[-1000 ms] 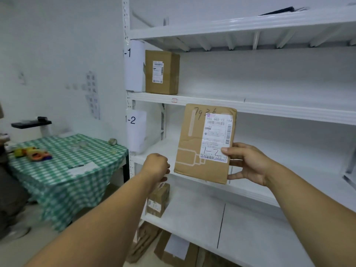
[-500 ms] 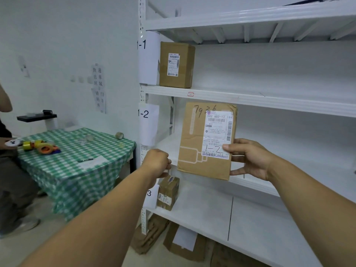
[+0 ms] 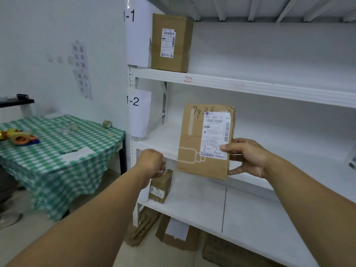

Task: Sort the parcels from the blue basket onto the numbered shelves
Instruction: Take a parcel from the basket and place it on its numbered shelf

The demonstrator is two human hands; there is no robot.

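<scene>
My right hand (image 3: 247, 156) grips the right edge of a flat brown parcel (image 3: 194, 147), held upright in front of the shelf tagged 1-2 (image 3: 163, 137). Its white label reads "1-2" in handwriting, with "7936" penned on top. My left hand (image 3: 151, 163) is a curled fist holding nothing, left of the parcel at the shelf's front edge. A paper tag 1-2 (image 3: 137, 110) hangs on the upright post. The blue basket is out of view.
A brown box (image 3: 170, 43) stands on shelf 1-1 (image 3: 250, 85). A small box (image 3: 159, 186) stands on the shelf below. Flattened cartons (image 3: 173, 236) lie on the floor underneath. A table with a green checked cloth (image 3: 57, 151) stands at left, bearing tape rolls and paper.
The view has drawn closer to the shelves. The parcel stays in my right hand, now nearer the 1-2 shelf. My left fist keeps its place beside it.
</scene>
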